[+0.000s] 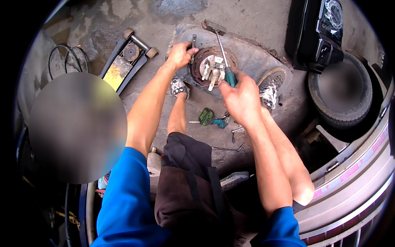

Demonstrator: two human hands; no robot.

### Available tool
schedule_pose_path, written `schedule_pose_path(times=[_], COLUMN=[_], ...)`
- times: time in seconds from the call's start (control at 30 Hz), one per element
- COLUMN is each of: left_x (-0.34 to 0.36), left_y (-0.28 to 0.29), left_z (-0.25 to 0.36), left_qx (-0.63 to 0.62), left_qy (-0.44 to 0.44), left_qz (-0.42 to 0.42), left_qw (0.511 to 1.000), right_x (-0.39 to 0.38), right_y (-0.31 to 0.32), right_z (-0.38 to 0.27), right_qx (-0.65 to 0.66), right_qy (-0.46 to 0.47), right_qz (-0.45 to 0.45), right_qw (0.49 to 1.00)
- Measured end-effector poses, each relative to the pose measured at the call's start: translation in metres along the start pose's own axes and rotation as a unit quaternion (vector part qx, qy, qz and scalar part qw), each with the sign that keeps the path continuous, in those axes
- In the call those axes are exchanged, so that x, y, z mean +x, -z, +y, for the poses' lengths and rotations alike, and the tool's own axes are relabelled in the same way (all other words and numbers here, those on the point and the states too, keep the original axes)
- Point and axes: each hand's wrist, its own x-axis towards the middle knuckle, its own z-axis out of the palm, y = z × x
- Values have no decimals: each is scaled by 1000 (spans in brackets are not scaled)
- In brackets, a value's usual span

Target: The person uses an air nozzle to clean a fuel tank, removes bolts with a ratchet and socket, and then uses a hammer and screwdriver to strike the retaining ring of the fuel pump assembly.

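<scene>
My right hand [242, 99] is closed around the teal grip of a hammer [223, 51]. Its metal shaft slants up and away, and the blocky head lies beyond a rusty round part [200, 74]. My left hand [181, 55] pinches a slim upright metal tool [194, 43] at the left rim of that part; its exact kind is unclear. Pale metal pieces [214, 74] sit in the middle of the round part, which rests on a worn grey sheet [247, 53] between my feet.
A teal cordless power tool with a green battery [206, 116] lies near my feet beside an L-shaped wrench [233, 148]. Left is a floor jack [123, 64]. At right are a tyre [341, 111], a black case [302, 33] and a vehicle's edge [349, 181].
</scene>
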Motion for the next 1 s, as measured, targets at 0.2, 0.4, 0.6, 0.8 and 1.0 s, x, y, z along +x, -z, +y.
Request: schedule_pose_path(times=[0.2,0.4,0.6,0.8,1.0], left_x=[-1,-3,-10,-4,-8], left_y=[-7,-15,-12,-16,-11], left_z=[-6,-13,-8,-2,-11], left_qx=[38,8,-34,-30,-77], left_qy=[-47,-49,-31,-46,-34], left_qz=[45,88,93,66,57], left_qw=[997,995,995,996,995], right_x=[33,73,84,70,104], right_y=[-25,7,84,-18,33], right_z=[1,-17,-128,-32,-56], right_qx=[-44,-67,216,24,-132], right_qy=[0,8,322,162,134], right_qz=[-62,-115,132,266,58], right_qw=[997,991,912,950,980])
